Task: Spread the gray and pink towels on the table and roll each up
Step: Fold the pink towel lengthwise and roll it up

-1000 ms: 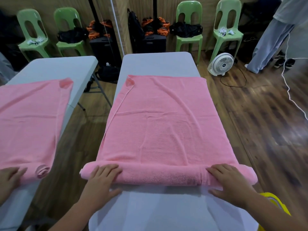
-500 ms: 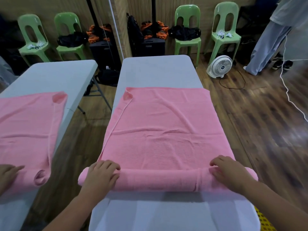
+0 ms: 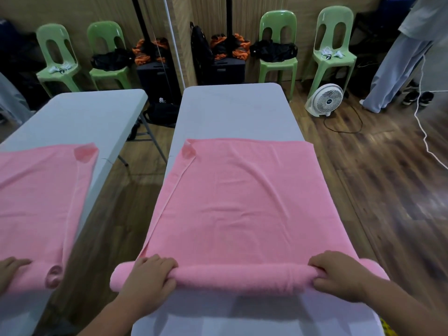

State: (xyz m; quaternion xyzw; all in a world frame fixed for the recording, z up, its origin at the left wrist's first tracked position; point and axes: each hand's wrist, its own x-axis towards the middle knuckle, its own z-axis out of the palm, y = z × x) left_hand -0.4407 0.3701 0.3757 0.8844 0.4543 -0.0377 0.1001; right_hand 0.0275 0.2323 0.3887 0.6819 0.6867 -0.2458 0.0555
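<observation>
A pink towel [image 3: 242, 197] lies spread along the grey-white table [image 3: 232, 110]. Its near end is wound into a thick roll [image 3: 237, 277] running across the table's width. My left hand [image 3: 148, 280] is curled over the roll near its left end. My right hand [image 3: 339, 275] grips it near the right end. The towel's far left corner [image 3: 188, 150] is folded over. No gray towel is in view.
A large mirror on the left repeats the table, towel and a hand [image 3: 9, 270]. Green plastic chairs [image 3: 278, 49] with dark bags stand along the back wall. A white floor fan [image 3: 326, 100] and a white cable [image 3: 421, 122] lie right, near a standing person [image 3: 400, 59].
Both hands have rolled the towel further away from me; the roll is thicker and the flat part is shorter. The camera has tilted forward slightly.
</observation>
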